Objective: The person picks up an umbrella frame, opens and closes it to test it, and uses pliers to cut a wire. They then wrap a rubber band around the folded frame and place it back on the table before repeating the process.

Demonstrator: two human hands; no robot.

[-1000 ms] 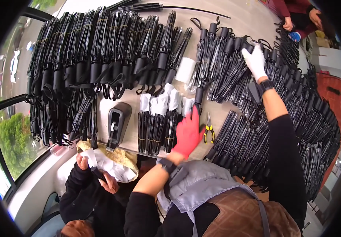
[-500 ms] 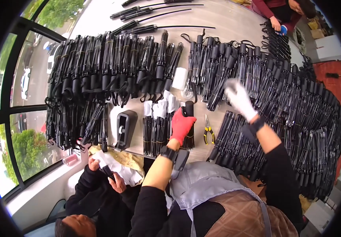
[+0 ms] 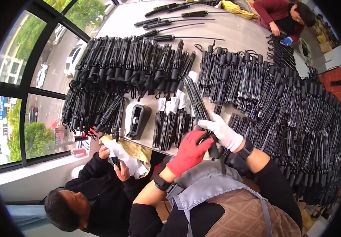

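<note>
In front of my chest I hold a folded black umbrella frame [image 3: 195, 96], tilted with its ribs pointing away and its dark handle end near my apron. My right hand [image 3: 222, 132], in a white glove, is closed round the lower part of the ribs. My left hand [image 3: 189, 153], in a red glove, has its fingers curled at the handle end; their exact grip is partly hidden. Just left of the held frame lies a row of umbrella frames [image 3: 166, 130] with white wraps on their upper ends.
A black tape dispenser [image 3: 139, 122] stands left of the wrapped row. Piles of umbrella frames cover the table's left [image 3: 115, 55] and right [image 3: 273, 102]. A seated co-worker [image 3: 99, 185] at lower left handles a dark piece over white sheets; another person [image 3: 277, 17] works at the far right.
My right hand has come from the right pile to the umbrella frame now held before me. My left hand has left the wrapped row and moved nearer my body. The view has shifted slightly.
</note>
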